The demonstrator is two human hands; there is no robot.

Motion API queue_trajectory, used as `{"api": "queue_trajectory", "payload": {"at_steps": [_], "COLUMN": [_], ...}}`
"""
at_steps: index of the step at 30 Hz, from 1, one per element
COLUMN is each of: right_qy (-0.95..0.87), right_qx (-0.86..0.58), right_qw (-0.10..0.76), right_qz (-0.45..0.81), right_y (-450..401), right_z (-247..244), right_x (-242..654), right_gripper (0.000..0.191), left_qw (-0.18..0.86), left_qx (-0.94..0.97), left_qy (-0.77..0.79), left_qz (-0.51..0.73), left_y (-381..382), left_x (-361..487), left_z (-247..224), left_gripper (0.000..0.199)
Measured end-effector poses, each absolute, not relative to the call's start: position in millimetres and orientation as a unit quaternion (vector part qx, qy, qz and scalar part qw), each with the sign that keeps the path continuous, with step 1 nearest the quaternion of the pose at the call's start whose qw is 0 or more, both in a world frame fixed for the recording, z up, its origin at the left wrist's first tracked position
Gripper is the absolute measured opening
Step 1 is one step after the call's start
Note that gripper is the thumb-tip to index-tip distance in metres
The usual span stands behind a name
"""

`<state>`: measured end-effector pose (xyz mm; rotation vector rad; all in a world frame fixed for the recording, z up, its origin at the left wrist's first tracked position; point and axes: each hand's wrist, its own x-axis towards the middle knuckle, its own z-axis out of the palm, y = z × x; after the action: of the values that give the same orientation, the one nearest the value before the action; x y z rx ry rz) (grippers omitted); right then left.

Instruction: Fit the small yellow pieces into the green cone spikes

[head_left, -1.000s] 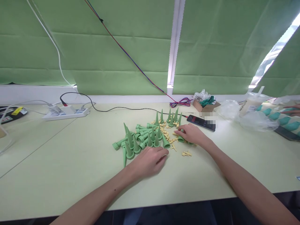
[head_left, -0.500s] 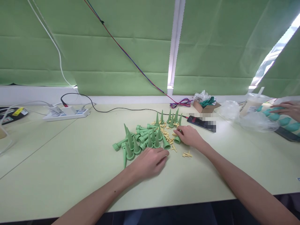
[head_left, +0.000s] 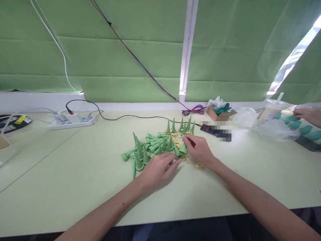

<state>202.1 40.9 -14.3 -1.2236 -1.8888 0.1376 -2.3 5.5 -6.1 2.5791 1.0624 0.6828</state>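
Observation:
A pile of green plastic cone-shaped spikes point(head_left: 139, 150) lies on the table before me, some standing on their wide collars and others lying down. Small yellow T-shaped plastic pieces point(head_left: 177, 142) are scattered among them. My right hand point(head_left: 199, 149) is pinched around the narrow end of one tilted green spike point(head_left: 183, 149), its wide end pointing toward me. At the near side of the pile rests my left hand point(head_left: 160, 169), thumb and fingers apart, holding nothing I can see. It partly covers several spikes.
A phone point(head_left: 213, 131) on a black cable lies behind my right hand. Farther back stand a small cardboard box point(head_left: 220, 115), plastic bags point(head_left: 247, 117) and a drink cup point(head_left: 269, 112). Another person's hand point(head_left: 309, 115) is at far right. A power strip point(head_left: 72, 123) sits at left.
My right hand has moved left and toward me, and the spike by it has shifted left and tilted. My left thumb has spread from the fingers. The other person's hand moved slightly.

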Motion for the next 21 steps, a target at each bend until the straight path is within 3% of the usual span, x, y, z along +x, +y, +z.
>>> {"api": "queue_trajectory", "payload": {"at_steps": [7,21], "right_qy": [-0.8,-0.843], "right_qx": [-0.359,-0.313], "right_qw": [0.474,0.427], "right_qz": [0.077,0.094], "right_y": [23.4,20.8], "right_z": [-18.1,-23.5], "right_x": [182.9,183.5], "right_gripper": [0.023,0.025], "left_qw": [0.161,0.325], "left_qx": [0.827,0.788], "left_qy": [0.423,0.421], "left_qz": [0.334,0.311], "left_y": [7.2,7.2], "left_x": [-4.5,-2.3], "left_z": [-3.3,-1.1], "left_gripper": [0.029,0.018]}}
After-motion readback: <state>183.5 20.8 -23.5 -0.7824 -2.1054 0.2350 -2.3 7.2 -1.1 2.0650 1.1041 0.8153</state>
